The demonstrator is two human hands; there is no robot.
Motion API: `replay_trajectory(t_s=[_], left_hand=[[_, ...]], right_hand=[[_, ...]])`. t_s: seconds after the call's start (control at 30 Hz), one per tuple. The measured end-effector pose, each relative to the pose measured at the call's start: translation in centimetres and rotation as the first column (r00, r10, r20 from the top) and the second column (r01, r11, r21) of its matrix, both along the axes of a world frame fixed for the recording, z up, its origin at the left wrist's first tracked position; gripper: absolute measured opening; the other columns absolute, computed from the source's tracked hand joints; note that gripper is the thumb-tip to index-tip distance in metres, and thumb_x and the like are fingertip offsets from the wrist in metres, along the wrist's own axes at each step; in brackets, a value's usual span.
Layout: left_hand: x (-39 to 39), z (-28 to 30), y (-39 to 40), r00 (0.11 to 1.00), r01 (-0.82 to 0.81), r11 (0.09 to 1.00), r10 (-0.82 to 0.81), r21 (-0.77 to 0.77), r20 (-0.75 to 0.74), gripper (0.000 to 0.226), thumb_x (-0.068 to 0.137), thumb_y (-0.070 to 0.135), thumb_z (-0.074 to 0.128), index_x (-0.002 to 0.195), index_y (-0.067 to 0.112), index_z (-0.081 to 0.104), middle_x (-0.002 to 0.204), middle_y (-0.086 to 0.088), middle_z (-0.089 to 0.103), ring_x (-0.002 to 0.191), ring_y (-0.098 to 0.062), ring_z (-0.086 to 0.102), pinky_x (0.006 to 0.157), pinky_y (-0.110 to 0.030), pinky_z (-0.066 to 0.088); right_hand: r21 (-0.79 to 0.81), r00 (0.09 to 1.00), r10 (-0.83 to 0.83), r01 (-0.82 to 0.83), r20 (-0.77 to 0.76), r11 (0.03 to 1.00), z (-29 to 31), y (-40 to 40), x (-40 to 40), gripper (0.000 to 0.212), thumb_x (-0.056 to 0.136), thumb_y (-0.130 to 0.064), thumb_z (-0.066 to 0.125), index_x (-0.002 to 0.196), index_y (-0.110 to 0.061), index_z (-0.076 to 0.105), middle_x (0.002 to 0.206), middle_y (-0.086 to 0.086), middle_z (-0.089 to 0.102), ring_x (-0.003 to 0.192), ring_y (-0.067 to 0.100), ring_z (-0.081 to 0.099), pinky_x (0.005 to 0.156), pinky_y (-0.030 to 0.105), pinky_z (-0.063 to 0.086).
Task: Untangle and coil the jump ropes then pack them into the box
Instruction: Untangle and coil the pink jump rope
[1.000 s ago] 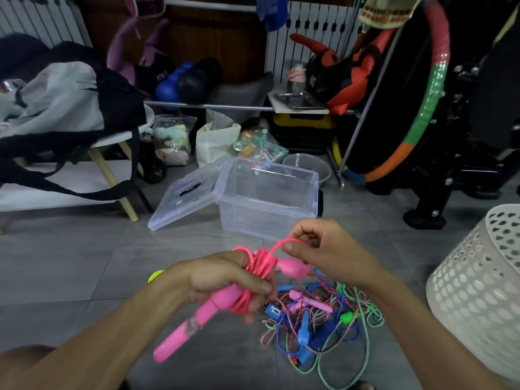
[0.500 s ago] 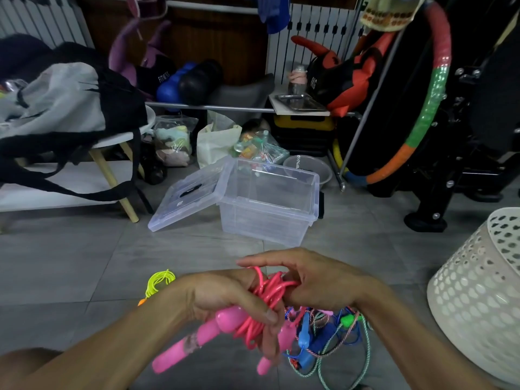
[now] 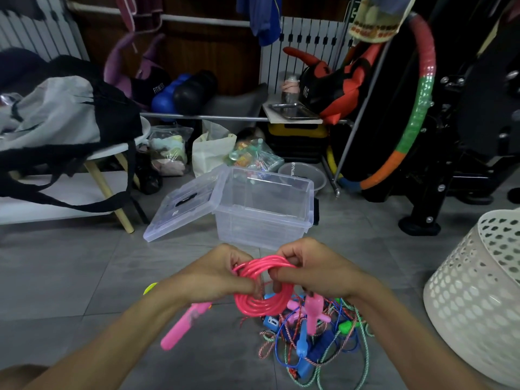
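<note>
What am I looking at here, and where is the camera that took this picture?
No machine here: these are a person's two bare hands, filmed by a camera worn on the head, looking forward and down. That is why the arms reach in from the bottom edge.

The left hand and the right hand both grip a pink jump rope wound into a coil; one of its pink handles sticks out below the left hand.

On the grey tiled floor, under the hands, lies a tangled pile of other ropes, blue, green and striped. Beyond stands a clear plastic box, with its lid open to the left. A white perforated basket stands at the right.
</note>
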State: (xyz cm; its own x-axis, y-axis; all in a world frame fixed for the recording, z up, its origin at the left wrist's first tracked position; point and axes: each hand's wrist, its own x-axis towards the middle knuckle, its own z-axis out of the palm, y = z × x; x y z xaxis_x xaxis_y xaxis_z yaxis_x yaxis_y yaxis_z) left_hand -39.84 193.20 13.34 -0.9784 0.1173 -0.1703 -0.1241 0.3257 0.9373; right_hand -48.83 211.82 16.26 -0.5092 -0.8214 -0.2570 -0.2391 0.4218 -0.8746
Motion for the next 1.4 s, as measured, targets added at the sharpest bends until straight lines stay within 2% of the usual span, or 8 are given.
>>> replay_trajectory(t_s=[0.07, 0.2, 0.43, 0.57, 0.8, 0.97, 1.17, 1.4], left_hand=[[0.0, -0.2, 0.6, 0.995, -0.088, 0.974, 0.075, -0.211, -0.07, 0.013, 0.064, 0.024, 0.068, 0.055, 0.018, 0.061, 0.055, 0.004, 0.055, 0.056, -0.009, 0.049, 0.058, -0.029, 0.04], [0.0, -1.0, 1.0, 0.975, -0.189, 0.712, 0.056, -0.677, -0.213, 0.021, 0.062, 0.043, 0.054, 0.059, 0.03, 0.039, 0.067, 0.009, 0.047, 0.071, -0.012, 0.044, 0.067, -0.028, 0.033], [0.1, -0.7, 0.3, 0.951, -0.186, 0.876, 0.047, -0.445, -0.306, 0.02, 0.06, 0.045, 0.048, 0.069, 0.028, 0.049, 0.064, 0.006, 0.054, 0.064, -0.009, 0.05, 0.067, -0.034, 0.045], [0.0, -0.9, 0.1, 0.953, -0.208, 0.889, 0.091, -0.409, -0.288, 0.018, 0.064, 0.033, 0.054, 0.075, 0.02, 0.056, 0.069, 0.0, 0.059, 0.067, -0.014, 0.054, 0.067, -0.038, 0.046], [0.1, -1.4, 0.2, 0.871, -0.388, 0.699, 0.064, -0.601, -0.488, 0.016, 0.067, 0.043, 0.041, 0.079, 0.033, 0.045, 0.076, 0.017, 0.046, 0.076, -0.008, 0.047, 0.066, -0.026, 0.038], [0.2, -0.6, -0.2, 0.88, -0.321, 0.774, 0.03, -0.546, -0.475, 0.024, 0.073, 0.046, 0.053, 0.075, 0.023, 0.056, 0.067, 0.011, 0.052, 0.066, -0.009, 0.05, 0.064, -0.03, 0.043], [1.1, 0.4, -0.3, 0.977, -0.037, 0.965, -0.021, -0.261, -0.214, 0.026, 0.085, 0.022, 0.069, 0.066, 0.028, 0.054, 0.061, 0.014, 0.051, 0.058, -0.001, 0.046, 0.057, -0.018, 0.038], [0.9, 1.0, -0.1, 0.972, -0.16, 0.966, 0.118, -0.201, -0.204, 0.015, 0.079, 0.018, 0.075, 0.071, 0.011, 0.064, 0.057, 0.008, 0.052, 0.053, -0.002, 0.044, 0.055, -0.019, 0.039]], right_hand=[[0.002, 0.999, -0.041, 0.041, -0.013, 0.999, -0.8, -0.4, 0.0, 0.007, 0.087, -0.005, 0.062, 0.085, 0.0, 0.066, 0.078, 0.01, 0.073, 0.065, 0.008, 0.067, 0.064, 0.022, 0.053], [0.054, 0.992, -0.083, 0.089, -0.098, 0.995, -2.2, -1.1, 0.1, 0.007, 0.081, -0.007, 0.062, 0.077, -0.007, 0.067, 0.074, 0.007, 0.074, 0.068, 0.014, 0.069, 0.076, 0.038, 0.058], [-0.037, 0.986, -0.166, 0.165, -0.014, 0.986, -0.9, -1.0, -0.1, 0.009, 0.088, -0.006, 0.061, 0.082, -0.002, 0.067, 0.07, 0.007, 0.071, 0.048, 0.0, 0.056, 0.048, 0.015, 0.04], [-0.062, 0.974, -0.179, 0.189, 0.135, 0.98, -1.0, -1.1, -0.3, 0.011, 0.088, -0.007, 0.064, 0.092, 0.003, 0.067, 0.069, 0.006, 0.069, 0.04, 0.002, 0.046, 0.041, 0.019, 0.032], [-0.163, 0.919, -0.222, 0.286, 0.327, 0.944, -0.9, -1.5, 0.6, 0.006, 0.087, -0.001, 0.063, 0.082, -0.005, 0.064, 0.067, 0.008, 0.064, 0.04, 0.005, 0.049, 0.038, 0.015, 0.034], [-0.21, 0.922, -0.195, 0.275, 0.335, 0.938, -1.1, -1.3, 0.4, 0.01, 0.086, 0.0, 0.063, 0.08, -0.008, 0.064, 0.065, 0.007, 0.063, 0.046, 0.008, 0.048, 0.042, 0.018, 0.035], [-0.135, 0.973, -0.117, 0.146, 0.199, 0.98, -1.1, -0.8, -0.1, 0.004, 0.083, -0.005, 0.069, 0.086, -0.007, 0.069, 0.067, 0.005, 0.068, 0.057, 0.009, 0.058, 0.052, 0.019, 0.041], [-0.18, 0.978, -0.149, 0.175, 0.146, 0.968, -1.1, -0.9, -0.4, 0.009, 0.083, -0.006, 0.07, 0.091, -0.002, 0.069, 0.076, 0.008, 0.07, 0.069, 0.015, 0.064, 0.071, 0.03, 0.05]])
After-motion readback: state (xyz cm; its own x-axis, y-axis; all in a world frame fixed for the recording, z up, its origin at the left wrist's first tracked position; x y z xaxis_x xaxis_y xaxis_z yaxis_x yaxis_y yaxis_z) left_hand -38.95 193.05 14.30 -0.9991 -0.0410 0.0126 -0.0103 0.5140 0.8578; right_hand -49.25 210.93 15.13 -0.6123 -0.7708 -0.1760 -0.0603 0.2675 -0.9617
